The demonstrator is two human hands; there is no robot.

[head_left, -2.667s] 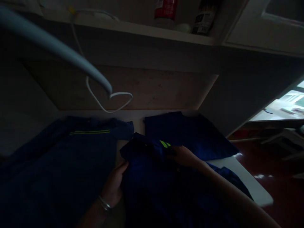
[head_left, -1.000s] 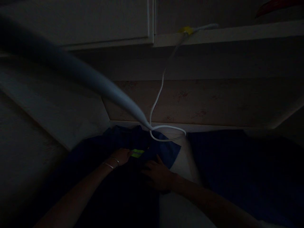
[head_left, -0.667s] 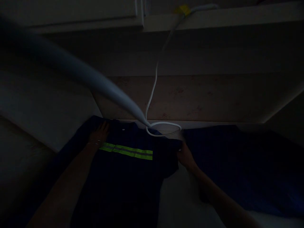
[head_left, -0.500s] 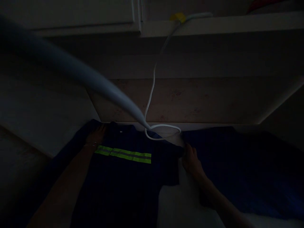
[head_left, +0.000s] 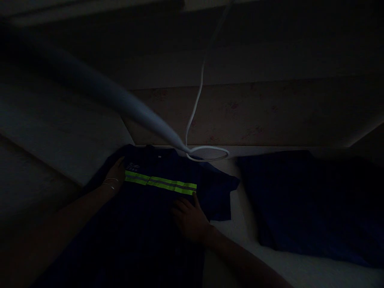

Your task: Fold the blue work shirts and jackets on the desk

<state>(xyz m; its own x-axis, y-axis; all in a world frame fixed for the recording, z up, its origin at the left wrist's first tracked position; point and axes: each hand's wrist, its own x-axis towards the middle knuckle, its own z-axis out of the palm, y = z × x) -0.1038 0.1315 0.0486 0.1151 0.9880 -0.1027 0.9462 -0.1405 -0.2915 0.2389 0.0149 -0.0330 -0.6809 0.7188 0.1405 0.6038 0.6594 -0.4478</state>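
Observation:
A navy short-sleeved work shirt [head_left: 168, 168] lies spread out face up, with a bright yellow-green and grey reflective band across its chest. Small white print shows near its left shoulder. On the left edge of the chest rests my left hand [head_left: 116, 174], thin bracelets at its wrist; its fingers look stretched out along the cloth, though the dim light blurs them. My right hand [head_left: 190, 218] lies open on the shirt front just below the right end of the band, fingers spread.
Another dark blue garment [head_left: 300, 200] lies to the right on the pale surface [head_left: 234, 228]. A white cord [head_left: 196, 104] hangs down to a thick pale tube [head_left: 150, 120] crossing from the upper left, with a loop [head_left: 210, 154] over the shirt's shoulder. A patterned panel [head_left: 240, 116] stands behind.
My right hand has left the sleeve edge and moved left onto the shirt's chest. My left hand has slid off the printed patch toward the shirt's edge. The view has tilted down.

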